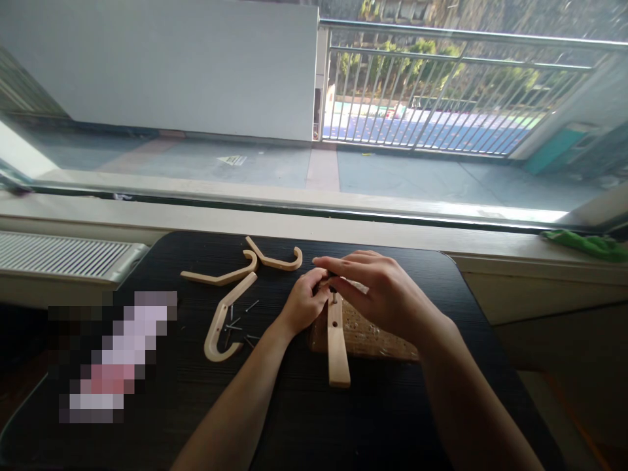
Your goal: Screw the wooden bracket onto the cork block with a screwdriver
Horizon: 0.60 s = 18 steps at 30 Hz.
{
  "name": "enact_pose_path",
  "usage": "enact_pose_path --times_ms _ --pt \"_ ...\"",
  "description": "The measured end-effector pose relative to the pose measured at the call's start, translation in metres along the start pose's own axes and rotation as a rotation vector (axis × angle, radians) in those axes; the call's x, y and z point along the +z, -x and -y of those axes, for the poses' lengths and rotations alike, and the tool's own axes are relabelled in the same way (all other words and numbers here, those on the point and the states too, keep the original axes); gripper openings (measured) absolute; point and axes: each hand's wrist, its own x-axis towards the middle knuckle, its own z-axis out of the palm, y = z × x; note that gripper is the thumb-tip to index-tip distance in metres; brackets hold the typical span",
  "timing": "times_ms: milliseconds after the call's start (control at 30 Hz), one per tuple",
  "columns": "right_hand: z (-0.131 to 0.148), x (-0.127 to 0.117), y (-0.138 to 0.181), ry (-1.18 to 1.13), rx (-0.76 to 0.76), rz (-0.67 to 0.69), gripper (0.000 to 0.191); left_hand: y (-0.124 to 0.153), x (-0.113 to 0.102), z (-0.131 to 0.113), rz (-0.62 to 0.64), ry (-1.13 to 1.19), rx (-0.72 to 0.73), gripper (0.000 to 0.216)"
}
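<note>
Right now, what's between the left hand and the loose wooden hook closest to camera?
Several thin metal fasteners on the black tabletop; the head view shows them.

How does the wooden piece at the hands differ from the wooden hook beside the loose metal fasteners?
The wooden piece lies over the brown block; the wooden hook lies on the black table. The left hand and right hand are at the piece's far end; no hand touches the hook. The hook's curl shows; the piece's far end is hidden. Both are pale wood.
</note>
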Motion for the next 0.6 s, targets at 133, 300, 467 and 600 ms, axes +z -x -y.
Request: enact_pose_path --times_ms 133,300,467,600 --pt "0.0000 -0.0017 0.0003 -0.003 0.046 0.004 0.033 -0.0003 -0.0003 -0.0018 0.002 0.005 0.016 0.015" --pt "0.0016 -0.0053 0.0010 0.075 0.083 -0.010 0.028 0.0002 -0.0002 -0.0018 -0.009 -0.007 0.019 0.016" --pt "0.0030 -0.0065 0.0005 0.121 0.103 -0.016 0.025 0.0004 -0.0001 -0.0011 -0.009 -0.009 0.007 0.015" --pt "0.0024 -0.0031 -0.0003 0.145 0.074 -0.033 0.036 0.0001 0.0006 0.0001 0.002 -0.008 0.018 0.018"
